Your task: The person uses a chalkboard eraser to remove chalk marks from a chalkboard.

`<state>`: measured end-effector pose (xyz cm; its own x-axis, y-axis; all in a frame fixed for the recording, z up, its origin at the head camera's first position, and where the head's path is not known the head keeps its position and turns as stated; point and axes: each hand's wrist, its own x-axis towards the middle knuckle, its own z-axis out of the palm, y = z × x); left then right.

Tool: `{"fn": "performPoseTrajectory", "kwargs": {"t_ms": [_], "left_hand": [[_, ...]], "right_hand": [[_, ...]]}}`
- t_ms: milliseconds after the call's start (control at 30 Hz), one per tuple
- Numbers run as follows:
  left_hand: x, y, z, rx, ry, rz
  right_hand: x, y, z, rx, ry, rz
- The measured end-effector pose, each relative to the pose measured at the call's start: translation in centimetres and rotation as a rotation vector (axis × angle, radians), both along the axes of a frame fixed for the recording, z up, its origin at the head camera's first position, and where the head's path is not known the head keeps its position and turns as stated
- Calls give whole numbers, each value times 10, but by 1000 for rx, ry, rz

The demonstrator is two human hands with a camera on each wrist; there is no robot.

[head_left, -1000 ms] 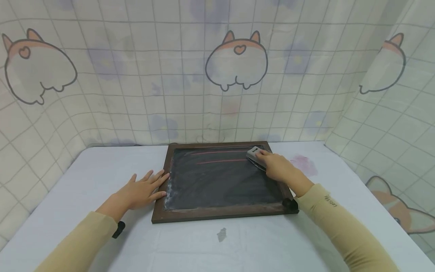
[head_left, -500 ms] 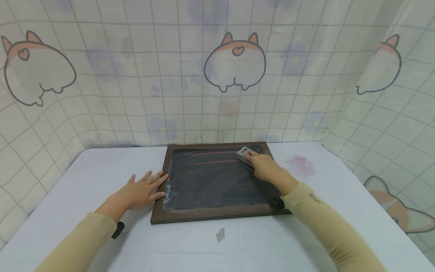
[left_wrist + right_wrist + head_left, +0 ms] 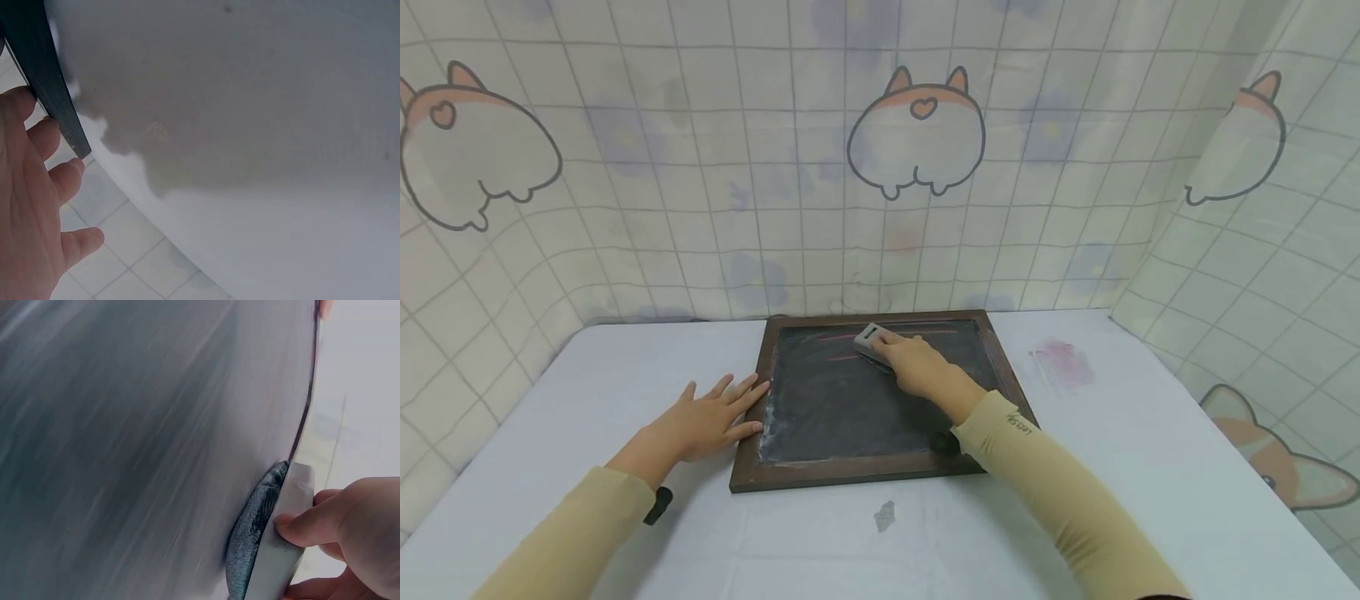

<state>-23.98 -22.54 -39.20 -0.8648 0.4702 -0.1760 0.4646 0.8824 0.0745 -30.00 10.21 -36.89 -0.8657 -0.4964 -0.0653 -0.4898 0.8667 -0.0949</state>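
A chalkboard (image 3: pixel 850 412) in a brown wooden frame lies on the white table, with red chalk lines near its far edge. My right hand (image 3: pixel 917 367) grips a grey chalkboard eraser (image 3: pixel 868 340) on the upper middle of the board. In the right wrist view, the thumb presses the side of the eraser (image 3: pixel 281 531), and its dark felt pad touches the board's surface. My left hand (image 3: pixel 707 421) rests with spread, straight fingers on the left side of the frame. From the left wrist, those fingers show beside the frame's edge (image 3: pixel 50 81).
The white table (image 3: pixel 625 375) extends around the board. A pink smudge (image 3: pixel 1063 364) marks it on the right, and a grey patch (image 3: pixel 885 517) sits in front of the board. A patterned curtain (image 3: pixel 917 233) hangs behind and along both sides.
My right hand has slid the eraser leftward across the board. The red lines along its path look faint or gone to the right of the eraser. My left hand has stayed in place.
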Motion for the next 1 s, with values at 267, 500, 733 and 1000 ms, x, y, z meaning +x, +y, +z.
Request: {"fn": "performPoseTrajectory", "kwargs": {"t_ms": [267, 500, 733, 1000], "left_hand": [[-2, 0, 0, -12, 3, 5], [-3, -1, -1, -19, -1, 10], [-3, 1, 0, -13, -6, 6], [0, -2, -4, 17, 12, 1]], "right_hand": [[16, -55, 0, 47, 18, 98], [25, -67, -3, 90, 58, 140], [11, -35, -5, 13, 6, 67], [-3, 41, 2, -78, -45, -80]]}}
